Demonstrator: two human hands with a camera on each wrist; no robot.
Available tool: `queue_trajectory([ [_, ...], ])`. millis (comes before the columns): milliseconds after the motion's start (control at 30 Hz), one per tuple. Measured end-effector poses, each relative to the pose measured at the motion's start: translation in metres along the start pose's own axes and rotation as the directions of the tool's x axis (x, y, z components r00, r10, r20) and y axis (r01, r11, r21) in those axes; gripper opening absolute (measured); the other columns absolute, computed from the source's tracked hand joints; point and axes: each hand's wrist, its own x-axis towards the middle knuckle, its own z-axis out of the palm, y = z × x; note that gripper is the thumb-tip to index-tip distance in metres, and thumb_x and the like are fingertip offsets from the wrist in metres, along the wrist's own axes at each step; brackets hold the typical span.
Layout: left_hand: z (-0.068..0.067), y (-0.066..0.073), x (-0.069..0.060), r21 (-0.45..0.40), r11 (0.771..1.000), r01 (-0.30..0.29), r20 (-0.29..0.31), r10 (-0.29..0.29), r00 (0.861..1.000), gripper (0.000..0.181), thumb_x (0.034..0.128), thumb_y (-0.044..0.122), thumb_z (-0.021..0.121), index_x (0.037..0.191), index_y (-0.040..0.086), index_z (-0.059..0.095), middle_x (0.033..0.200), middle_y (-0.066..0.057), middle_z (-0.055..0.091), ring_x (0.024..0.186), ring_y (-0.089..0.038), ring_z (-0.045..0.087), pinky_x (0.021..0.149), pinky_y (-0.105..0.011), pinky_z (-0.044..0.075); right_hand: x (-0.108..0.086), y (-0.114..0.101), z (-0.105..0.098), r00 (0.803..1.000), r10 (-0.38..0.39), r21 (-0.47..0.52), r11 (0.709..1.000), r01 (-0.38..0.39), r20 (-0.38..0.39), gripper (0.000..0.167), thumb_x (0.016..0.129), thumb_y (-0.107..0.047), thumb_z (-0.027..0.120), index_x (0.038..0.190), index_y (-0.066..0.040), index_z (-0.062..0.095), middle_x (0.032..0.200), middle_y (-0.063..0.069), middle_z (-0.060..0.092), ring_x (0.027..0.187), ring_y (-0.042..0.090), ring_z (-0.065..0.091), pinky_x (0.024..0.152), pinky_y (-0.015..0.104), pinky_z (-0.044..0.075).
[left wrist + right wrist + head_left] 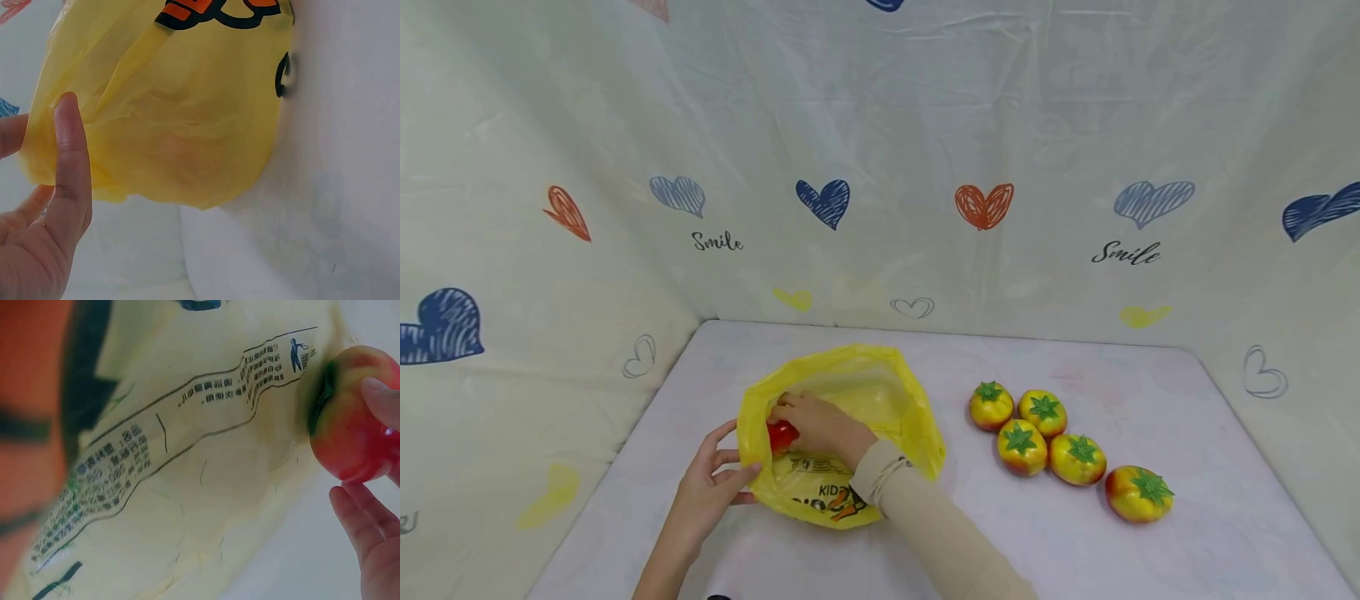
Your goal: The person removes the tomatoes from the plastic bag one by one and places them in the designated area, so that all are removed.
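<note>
A yellow plastic bag (850, 358) stands with its mouth wide, dark lettering and an orange print on it. My left hand (707, 483) holds the bag's left rim; in the left wrist view the fingers (70, 134) lie against the thin plastic. Inside the bag, my right hand (820, 425) grips a red toy fruit (781, 435) near the left wall. The right wrist view shows this fruit (353, 419) as round, glossy, red with yellow-orange patches and a green leafy top, between thumb and fingers. The bag's front hides its lower part.
Several yellow-and-red toy fruits with green star-shaped tops, such as one at the near right (1138, 494), lie on the pale table (1037, 550) right of the bag. A white curtain (887, 108) printed with hearts hangs behind the table and at both sides.
</note>
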Motion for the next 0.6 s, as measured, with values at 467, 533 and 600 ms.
queue_trajectory([
  [467, 0.0007, -0.0005, 0.0008, 0.003, 1.0, -0.002, -0.003, 0.002, 1.0, 0.07, 0.087, 0.011, 0.063, 0.144, 0.017, 0.023, 0.112, -0.017, 0.057, 0.074, -0.012, 0.066, 0.064, -0.03, 0.058, -0.0014, -0.0024, -0.0018, 1.0, 0.018, -0.039, 0.999, -0.018, 0.008, 0.043, 0.087, -0.022, 0.065, 0.128, -0.022, 0.052, 0.131, -0.004, 0.048, 0.109, 0.012, 0.048, 0.098, 0.018, 0.043],
  [533, 0.0003, -0.0005, 0.0008, -0.002, 1.0, -0.003, -0.003, 0.003, 1.0, 0.07, 0.0868, 0.011, 0.064, 0.144, 0.017, 0.024, 0.111, -0.017, 0.057, 0.074, -0.012, 0.066, 0.064, -0.03, 0.058, -0.0014, -0.0026, -0.0029, 1.0, 0.025, -0.035, 0.999, -0.024, 0.014, 0.044, 0.086, -0.023, 0.066, 0.128, -0.022, 0.052, 0.13, -0.004, 0.048, 0.108, 0.012, 0.048, 0.097, 0.018, 0.043],
  [600, -0.0001, -0.0004, 0.0006, -0.007, 1.0, -0.005, -0.002, 0.005, 1.0, 0.07, 0.0867, 0.01, 0.064, 0.144, 0.017, 0.024, 0.11, -0.017, 0.057, 0.074, -0.012, 0.066, 0.064, -0.03, 0.058, -0.0012, -0.0023, -0.0042, 0.999, 0.031, -0.035, 0.999, -0.03, 0.024, 0.044, 0.086, -0.025, 0.066, 0.128, -0.022, 0.052, 0.129, -0.004, 0.049, 0.107, 0.011, 0.049, 0.097, 0.018, 0.043],
])
